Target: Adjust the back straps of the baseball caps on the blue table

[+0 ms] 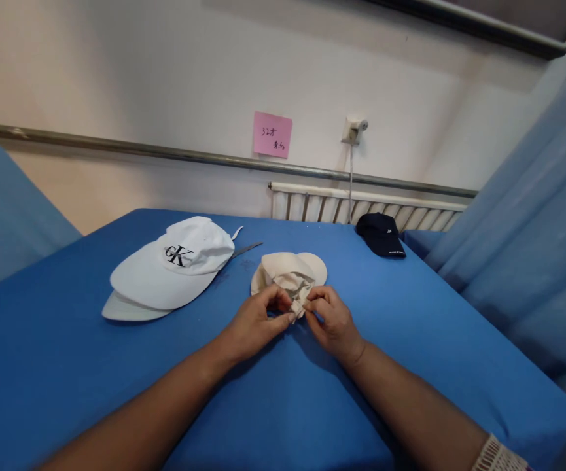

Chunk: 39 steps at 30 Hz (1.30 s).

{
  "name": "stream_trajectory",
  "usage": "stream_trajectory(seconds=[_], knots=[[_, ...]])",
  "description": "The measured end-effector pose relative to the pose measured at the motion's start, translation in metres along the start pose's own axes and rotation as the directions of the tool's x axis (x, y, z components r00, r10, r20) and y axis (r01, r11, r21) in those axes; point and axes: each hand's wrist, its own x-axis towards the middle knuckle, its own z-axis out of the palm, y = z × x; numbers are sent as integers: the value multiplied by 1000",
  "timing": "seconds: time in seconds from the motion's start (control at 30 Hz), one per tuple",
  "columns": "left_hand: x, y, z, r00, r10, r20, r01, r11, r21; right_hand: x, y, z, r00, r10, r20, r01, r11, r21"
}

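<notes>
A beige cap (pixel 285 264) rests on the blue table in front of me, its brim pointing away to the right. The edge nearest me is bunched up between my hands. My left hand (pixel 263 314) pinches that crumpled edge from the left, thumb below and fingers curled. From the right, my right hand (pixel 330 320) pinches the same edge between thumb and fingertips. Exactly which strap or fold lies under the fingertips is too small to tell.
White caps (pixel 165 268) lie stacked at the left, the top one lettered. A dark cap (pixel 379 234) sits at the far right of the blue table (pixel 116 392). Behind are a radiator (pixel 312 204), a metal rail (pixel 189 154) and a socket with a cord (pixel 354 129).
</notes>
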Motion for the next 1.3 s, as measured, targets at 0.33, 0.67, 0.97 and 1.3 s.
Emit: stream_trajectory(seconds=[0.33, 0.67, 0.97, 1.3], knots=[[-2, 1, 2, 994, 109, -6, -106, 974, 199, 1, 5, 1, 1000, -19, -16, 19, 999, 33], [-3, -5, 0, 990, 138, 12, -132, 914, 383, 2, 2, 0, 999, -37, -7, 37, 999, 18], [-5, 2, -1, 980, 192, 48, -194, 885, 422, 2, 1, -2, 995, -101, 4, 101, 995, -7], [-7, 1, 2, 992, 125, -18, -108, 915, 390, 1, 3, -2, 994, -110, -5, 110, 994, -29]])
